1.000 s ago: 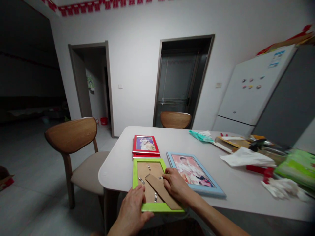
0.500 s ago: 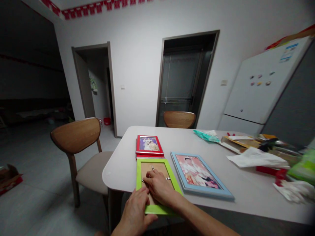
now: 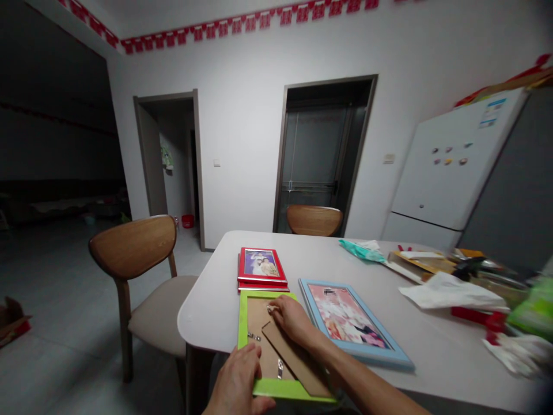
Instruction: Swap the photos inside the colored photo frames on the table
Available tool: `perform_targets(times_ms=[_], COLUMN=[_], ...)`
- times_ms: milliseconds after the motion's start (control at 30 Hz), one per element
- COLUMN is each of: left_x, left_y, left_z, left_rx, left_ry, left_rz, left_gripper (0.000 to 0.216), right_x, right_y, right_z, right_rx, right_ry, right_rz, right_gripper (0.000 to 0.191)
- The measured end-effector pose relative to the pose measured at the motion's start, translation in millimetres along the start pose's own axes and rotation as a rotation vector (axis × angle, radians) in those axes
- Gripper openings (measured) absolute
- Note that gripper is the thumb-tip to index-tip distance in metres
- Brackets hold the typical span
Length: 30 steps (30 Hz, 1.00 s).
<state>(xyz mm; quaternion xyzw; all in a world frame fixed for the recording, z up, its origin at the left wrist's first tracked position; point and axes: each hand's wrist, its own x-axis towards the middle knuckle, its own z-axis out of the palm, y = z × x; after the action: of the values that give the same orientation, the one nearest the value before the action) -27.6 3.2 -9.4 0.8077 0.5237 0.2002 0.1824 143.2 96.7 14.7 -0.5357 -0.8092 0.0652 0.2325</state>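
Observation:
A lime-green photo frame lies face down at the table's near edge, its brown backing board showing. My left hand grips the frame's lower left corner, fingers over the left side and thumb along the bottom. At the top of the backing, my right hand has its fingers closed at a small metal clip. Other metal clips sit at the left and bottom. A brown stand flap lies slanted under my right forearm, which hides part of the frame's right side.
Beyond the green frame rest stacked red photo frames. A light-blue photo frame lies to the right. Farther right are white paper, a teal packet and a green bag. A wooden chair stands left of the table.
My right hand has moved from the middle of the backing up to the top clip, uncovering the stand flap and lower clip. My left hand stays at the frame's left edge. The view has tilted upward.

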Motion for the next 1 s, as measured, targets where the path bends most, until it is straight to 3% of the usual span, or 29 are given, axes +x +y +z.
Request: perform_targets(times_ms=[133,433,633,767,900,1000], left_x=[1.8,5.0,5.9,11.4,10.8,4.7], left_y=[-2.3,-0.2,2.6,15.1,15.2,13.3], left_z=[1.5,0.7,-1.0,5.0,2.6,-11.6], left_rx=[0.005,0.022,0.068,0.126,0.068,-0.073], left_ry=[-0.024,-0.094,-0.118,-0.137,-0.115,0.02], left_rz=[0.002,-0.024,0.008,0.067,0.095,0.137], left_gripper=[0.068,0.067,0.062,0.054,0.048,0.04], right_x=[16.7,46.7,51.9,46.7,23.5,-6.7], right_y=[6.8,11.3,11.6,11.5,27.3,35.4], right_z=[5.5,28.8,31.3,18.9,-13.8,-27.9], right_rx=[-0.014,-0.041,0.018,0.137,0.267,0.691], right_ry=[-0.054,0.011,0.069,0.077,0.166,0.321], right_rz=[0.033,0.302,0.376,0.357,0.323,0.507], right_gripper=[0.019,0.013,0.01,0.019,0.029,0.031])
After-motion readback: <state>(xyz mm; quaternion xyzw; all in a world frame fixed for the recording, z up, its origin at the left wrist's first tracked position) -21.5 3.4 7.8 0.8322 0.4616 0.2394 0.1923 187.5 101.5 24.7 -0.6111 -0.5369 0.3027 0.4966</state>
